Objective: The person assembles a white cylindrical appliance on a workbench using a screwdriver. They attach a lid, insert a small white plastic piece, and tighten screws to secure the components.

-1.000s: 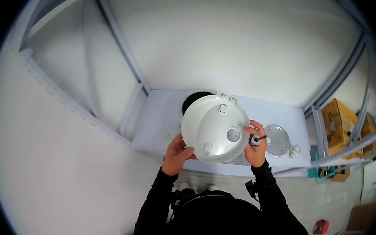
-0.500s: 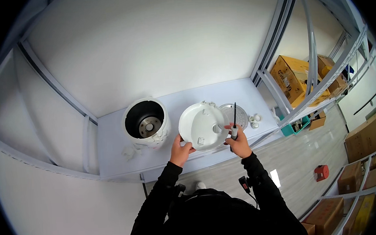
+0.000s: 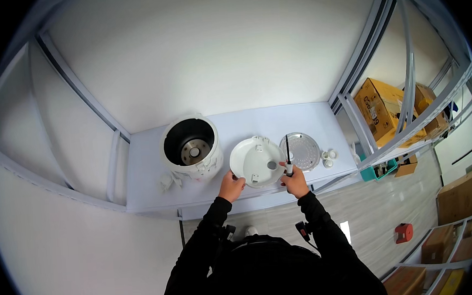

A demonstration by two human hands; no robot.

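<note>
One white plastic cover (image 3: 250,160), left hand (image 3: 231,187) clamping its rim, right hand (image 3: 296,183) clamping screwdriver (image 3: 289,169), near table edge (image 3: 153,205), printed yellow carton (image 3: 388,116) right

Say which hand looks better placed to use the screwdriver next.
Probably the right hand: it grips the screwdriver by the handle, the dark shaft pointing away from the person. The left hand holds the near-left edge of the white cover.

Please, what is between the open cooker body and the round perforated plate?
The head view shows the white lid cover there, held by the left hand, then the screwdriver in the right hand.
</note>
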